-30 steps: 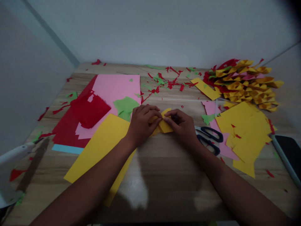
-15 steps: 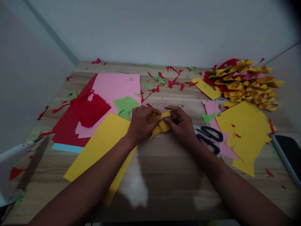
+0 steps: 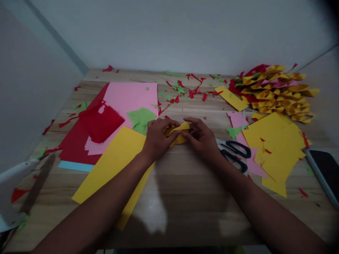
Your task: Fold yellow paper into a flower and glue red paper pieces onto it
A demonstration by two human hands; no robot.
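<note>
A small folded piece of yellow paper is pinched between my two hands over the middle of the table. My left hand closes on its left side, thumb in front. On its right side, my right hand grips the paper with thumb and fingers; some fingertips are hidden behind it. Just right of my right hand lie scissors with dark blue handles, their blades partly covered by the hand. Under my left forearm lies a large yellow sheet, with crumpled green paper just beyond it.
At the back right stands a cluster of folded yellow paper. Loose yellow pieces and a phone lie at right. Pink sheets and crumpled red paper are at left, near a white glue-gun-like tool. Red and green scraps litter the back.
The yellow paper has been bent more between my fingers, so less of its flat face and lower flap shows. Both hands stay nearly in place.
</note>
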